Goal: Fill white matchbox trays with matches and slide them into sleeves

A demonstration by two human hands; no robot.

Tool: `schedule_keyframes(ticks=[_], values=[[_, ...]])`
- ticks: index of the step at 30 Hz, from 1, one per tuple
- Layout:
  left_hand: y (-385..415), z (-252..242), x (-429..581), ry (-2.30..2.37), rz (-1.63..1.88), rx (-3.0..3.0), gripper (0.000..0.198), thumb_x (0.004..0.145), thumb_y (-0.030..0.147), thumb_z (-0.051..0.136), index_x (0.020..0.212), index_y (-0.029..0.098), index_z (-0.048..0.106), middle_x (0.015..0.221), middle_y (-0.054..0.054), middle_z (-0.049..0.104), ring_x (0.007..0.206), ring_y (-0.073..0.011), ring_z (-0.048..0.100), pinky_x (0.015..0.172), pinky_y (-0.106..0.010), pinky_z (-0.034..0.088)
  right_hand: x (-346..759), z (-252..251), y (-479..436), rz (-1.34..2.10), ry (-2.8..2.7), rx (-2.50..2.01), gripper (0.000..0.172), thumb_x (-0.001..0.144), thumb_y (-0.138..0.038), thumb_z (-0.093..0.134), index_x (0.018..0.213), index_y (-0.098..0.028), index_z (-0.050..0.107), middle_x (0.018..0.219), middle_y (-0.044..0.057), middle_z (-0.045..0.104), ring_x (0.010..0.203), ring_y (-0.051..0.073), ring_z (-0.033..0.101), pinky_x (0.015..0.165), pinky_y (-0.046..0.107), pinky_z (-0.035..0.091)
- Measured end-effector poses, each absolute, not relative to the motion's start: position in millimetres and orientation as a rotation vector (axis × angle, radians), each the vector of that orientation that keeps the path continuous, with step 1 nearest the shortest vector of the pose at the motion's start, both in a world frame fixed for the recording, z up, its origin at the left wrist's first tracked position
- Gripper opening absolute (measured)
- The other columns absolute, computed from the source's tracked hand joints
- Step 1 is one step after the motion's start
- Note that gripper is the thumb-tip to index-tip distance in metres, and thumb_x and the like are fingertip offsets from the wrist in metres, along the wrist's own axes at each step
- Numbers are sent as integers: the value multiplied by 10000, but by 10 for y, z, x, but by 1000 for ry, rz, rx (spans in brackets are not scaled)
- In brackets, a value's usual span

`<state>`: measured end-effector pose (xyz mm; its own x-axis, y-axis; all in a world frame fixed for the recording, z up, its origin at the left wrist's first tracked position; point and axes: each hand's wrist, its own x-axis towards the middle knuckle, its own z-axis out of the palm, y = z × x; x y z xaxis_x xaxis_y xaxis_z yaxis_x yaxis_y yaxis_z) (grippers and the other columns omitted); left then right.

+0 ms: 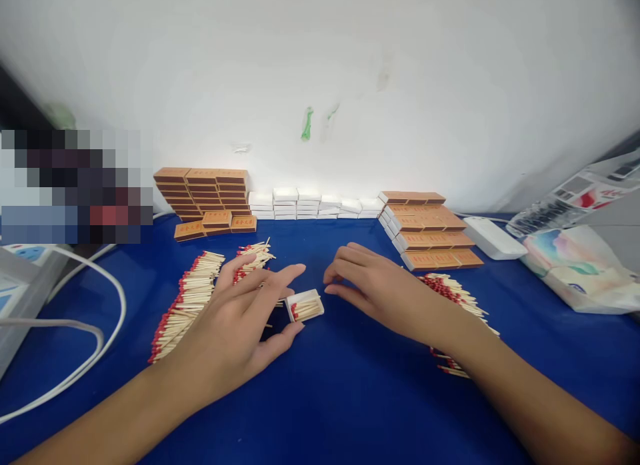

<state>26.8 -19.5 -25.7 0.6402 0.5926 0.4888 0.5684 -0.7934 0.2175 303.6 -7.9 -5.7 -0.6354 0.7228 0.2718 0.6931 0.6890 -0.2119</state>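
A small white matchbox tray (pixel 314 310) with several red-tipped matches (pixel 304 310) in it sits on the blue tabletop between my hands. My left hand (pixel 245 312) is around the tray's left side, fingers spread, its thumb and index finger apart near the tray. Just right of the tray, my right hand (pixel 373 278) hovers with loosely curled fingers. A small gap shows between its thumb and index fingertips, and nothing is visible in them. A long pile of matches (pixel 193 298) lies beside my left hand, a smaller match pile (pixel 250 258) beyond it. My right forearm partly hides another match pile (pixel 445 288).
Brown matchboxes (pixel 205 192) are stacked at the back left, with more brown matchboxes (pixel 430 228) at the right. White trays (pixel 310 205) line the wall between them. A white device (pixel 495 238), a tissue pack (pixel 585 268) and a plastic bottle (pixel 565 192) lie right. White cables (pixel 120 305) loop left.
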Motion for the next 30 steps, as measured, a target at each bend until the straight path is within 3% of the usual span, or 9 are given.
schedule_keyframes(ticks=[16,22,30], values=[[-202,-280,241,999,816,2798,598,1064,313,673,1593,244,401,1148,-41,825,1170,-246,752,1279,-534,276,3053,-98,-50,302,-2481,-1082,117,1113,-233,568,1065,-228,675,1057,74,687,913,209,662,778,331,511],[-215,-279,250,956,861,2817,608,1053,268,695,1588,219,409,1132,-44,815,1168,-244,736,1275,-537,302,3705,1,299,84,-2328,-1509,166,1046,-305,603,935,-224,696,866,70,709,784,224,641,693,340,450],[-221,-267,261,946,859,2801,620,1059,266,683,1606,242,391,1145,-42,817,1175,-244,733,1291,-554,293,4001,-53,451,306,-2347,-1769,210,982,-386,615,890,-241,736,795,55,734,692,215,630,607,338,433]])
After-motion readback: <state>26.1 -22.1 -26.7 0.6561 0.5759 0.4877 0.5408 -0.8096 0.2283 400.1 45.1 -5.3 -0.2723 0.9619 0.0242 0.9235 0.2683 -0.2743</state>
